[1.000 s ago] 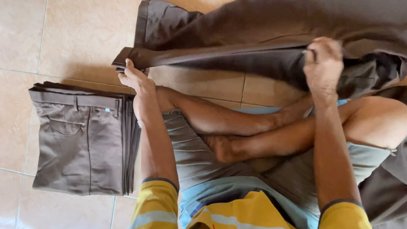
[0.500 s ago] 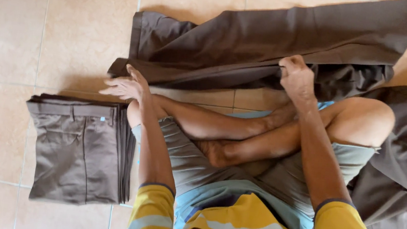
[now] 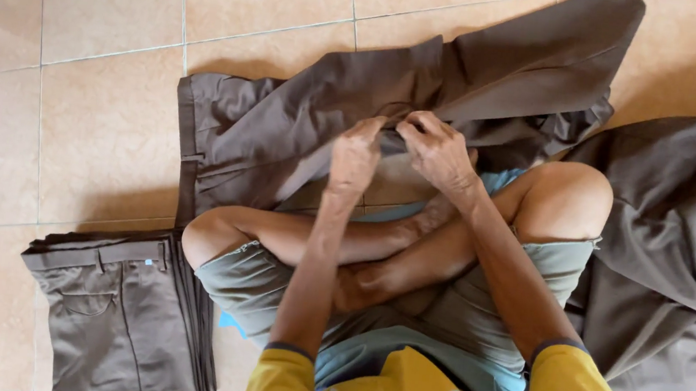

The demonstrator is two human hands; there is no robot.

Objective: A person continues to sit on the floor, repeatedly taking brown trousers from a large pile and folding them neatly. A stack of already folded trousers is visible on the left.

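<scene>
Brown trousers [image 3: 322,108] are spread on the tiled floor [image 3: 79,68] in front of the crossed legs — waistband to the left, legs running up toward the top right. Both hands are brought together at the near edge of the cloth, approx. mid-length. The left hand [image 3: 356,155] is closed, a fold of fabric pinched under its fingers; the right hand [image 3: 437,151] is curled over the same edge, fingertips gripping it. This pair is judged only partly folded: cloth is gathered at the middle, but the legs lie long and rumpled. A stack of folded trousers [image 3: 120,314] — same colour — is seen squared off by the left knee, i.e. done. More unfolded brown garments [image 3: 683,253] are heaped at the right, apparently left to do.
</scene>
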